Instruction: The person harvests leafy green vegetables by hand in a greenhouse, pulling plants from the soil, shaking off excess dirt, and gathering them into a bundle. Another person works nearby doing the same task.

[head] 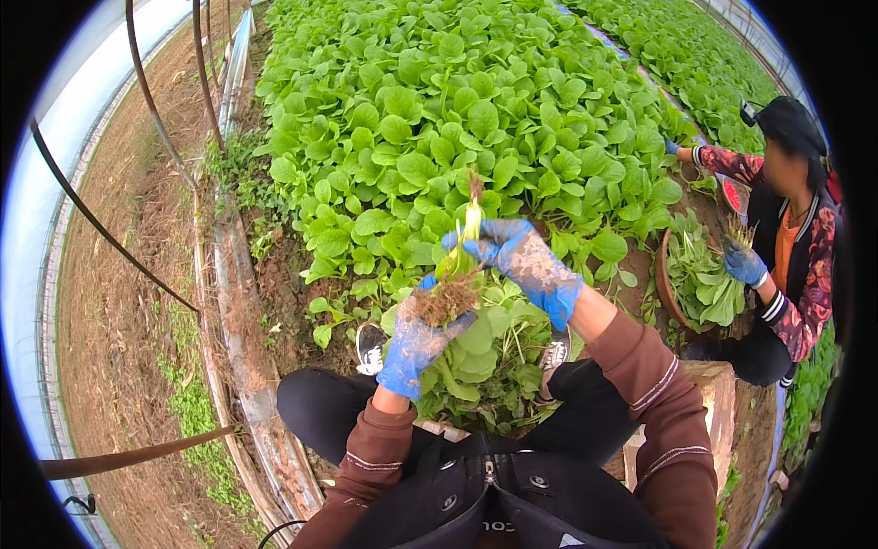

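My left hand [418, 343], in a muddy blue glove, is shut on a bunch of leafy greens [475, 346], whose brown roots point up and whose leaves hang down. My right hand [535, 264], gloved the same way, pinches the pale stem of a single leafy plant [472, 223] just above that bunch. Its root end is uppermost. Between my shoes lie loose greens and stems [511, 388], partly hidden by the held bunch. A dense bed of leafy greens [439, 130] grows right in front of my hands.
At the right a co-worker [789, 206] in blue gloves holds rooted greens over a round brown basin [664, 288] of greens. A red container [735, 195] is nearby. A pale block-like object [713, 412] stands beside my right leg. Curved hoops [113, 219] and plastic sheeting [240, 62] run along the left.
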{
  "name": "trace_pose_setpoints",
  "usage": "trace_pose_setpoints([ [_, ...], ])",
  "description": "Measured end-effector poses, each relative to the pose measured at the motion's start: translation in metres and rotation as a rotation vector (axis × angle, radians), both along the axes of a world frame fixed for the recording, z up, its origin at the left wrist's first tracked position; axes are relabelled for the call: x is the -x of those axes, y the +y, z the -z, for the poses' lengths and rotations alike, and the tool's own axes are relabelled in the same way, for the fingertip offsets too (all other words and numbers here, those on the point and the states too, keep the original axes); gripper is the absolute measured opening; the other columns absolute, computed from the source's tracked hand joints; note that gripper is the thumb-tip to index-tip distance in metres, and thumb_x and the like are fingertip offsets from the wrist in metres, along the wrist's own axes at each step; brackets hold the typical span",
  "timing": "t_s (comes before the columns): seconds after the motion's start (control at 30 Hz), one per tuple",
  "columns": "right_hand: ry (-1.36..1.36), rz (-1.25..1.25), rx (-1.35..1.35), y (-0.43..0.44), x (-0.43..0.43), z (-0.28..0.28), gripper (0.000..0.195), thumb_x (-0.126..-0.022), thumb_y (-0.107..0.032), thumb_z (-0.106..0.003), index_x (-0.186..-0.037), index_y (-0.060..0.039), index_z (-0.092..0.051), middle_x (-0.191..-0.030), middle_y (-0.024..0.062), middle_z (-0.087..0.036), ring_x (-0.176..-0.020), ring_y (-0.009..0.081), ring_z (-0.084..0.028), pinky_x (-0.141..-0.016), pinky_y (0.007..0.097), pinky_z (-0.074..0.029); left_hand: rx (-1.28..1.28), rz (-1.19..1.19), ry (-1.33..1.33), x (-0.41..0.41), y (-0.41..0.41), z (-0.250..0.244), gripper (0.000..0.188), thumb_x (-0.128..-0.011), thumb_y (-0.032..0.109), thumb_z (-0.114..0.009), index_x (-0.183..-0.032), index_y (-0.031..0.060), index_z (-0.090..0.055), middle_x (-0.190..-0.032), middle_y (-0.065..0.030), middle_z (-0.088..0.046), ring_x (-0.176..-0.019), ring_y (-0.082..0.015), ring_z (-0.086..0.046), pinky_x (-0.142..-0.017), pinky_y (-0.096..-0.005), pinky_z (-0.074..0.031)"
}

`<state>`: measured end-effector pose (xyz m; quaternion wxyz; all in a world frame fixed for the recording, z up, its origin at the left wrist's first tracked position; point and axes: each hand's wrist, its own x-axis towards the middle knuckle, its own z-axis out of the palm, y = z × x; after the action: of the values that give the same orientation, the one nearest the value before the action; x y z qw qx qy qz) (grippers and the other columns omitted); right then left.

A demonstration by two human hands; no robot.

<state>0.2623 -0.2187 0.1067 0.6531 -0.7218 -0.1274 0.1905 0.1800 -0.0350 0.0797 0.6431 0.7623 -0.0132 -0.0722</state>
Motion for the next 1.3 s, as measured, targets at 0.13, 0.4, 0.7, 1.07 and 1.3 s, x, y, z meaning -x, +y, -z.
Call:
trace_pose_setpoints([
  [0.13,-0.468,0.268,0.076,-0.003,0.002,-0.048,0.025,-0.094,-0.013,-0.056,-0.116,-0.0019,-0.062,-0.095,0.0017,-0.067,-0.082,0.0068,-0.056,-0.075,0.0248,-0.048,0.636,-0.041,-0.007,-0.011,0.030,-0.009,0.037,-0.070,-0.003,-0.072,-0.106,-0.0003,-0.062,-0.127,-0.0124,-0.057,-0.109,-0.0191,-0.058,-0.096,-0.0332,-0.046],
  [0.4,-0.335,0.107,-0.128,0.041,0.044,-0.019,0.024,-0.092,-0.005,-0.057,-0.115,-0.0023,-0.064,-0.112,0.0093,-0.064,-0.101,0.0181,-0.059,-0.090,0.0279,-0.046,0.888,-0.127,0.281,-0.002,0.012,-0.026,0.054,-0.082,0.003,-0.062,-0.133,0.0030,-0.045,-0.121,-0.0094,-0.058,-0.108,-0.0216,-0.059,-0.093,-0.0372,-0.049],
  [0.7,-0.661,0.310,0.122,0.048,0.028,0.009,0.017,-0.085,-0.011,-0.062,-0.101,-0.0083,-0.070,-0.112,0.0092,-0.062,-0.108,0.0283,-0.053,-0.094,0.0386,-0.041,0.934,-0.245,0.306,-0.011,-0.014,-0.016,0.051,-0.082,0.001,-0.063,-0.130,0.0039,-0.046,-0.118,-0.0096,-0.058,-0.105,-0.0216,-0.060,-0.090,-0.0354,-0.051],
  [1.07,-0.395,-0.176,0.847,-0.063,-0.084,0.131,0.028,-0.088,-0.030,-0.056,-0.091,-0.0042,-0.068,-0.079,0.0178,-0.065,-0.075,0.0377,-0.063,-0.067,0.0448,-0.050,0.701,-0.277,0.204,-0.038,-0.015,0.018,0.058,-0.074,0.006,-0.068,-0.125,-0.0076,-0.046,-0.086,-0.0118,-0.061,-0.078,-0.0199,-0.057,-0.071,-0.0321,-0.048],
  [1.3,-0.744,-0.264,1.813,-0.151,-0.121,0.317,0.021,-0.076,-0.013,-0.059,-0.091,-0.0010,-0.067,-0.079,0.0100,-0.063,-0.075,0.0269,-0.061,-0.059,0.0351,-0.045,0.499,-0.404,0.403,-0.054,-0.025,0.049,0.054,-0.073,0.002,-0.071,-0.122,-0.0053,-0.050,-0.087,-0.0108,-0.062,-0.075,-0.0183,-0.062,-0.067,-0.0293,-0.052],
])
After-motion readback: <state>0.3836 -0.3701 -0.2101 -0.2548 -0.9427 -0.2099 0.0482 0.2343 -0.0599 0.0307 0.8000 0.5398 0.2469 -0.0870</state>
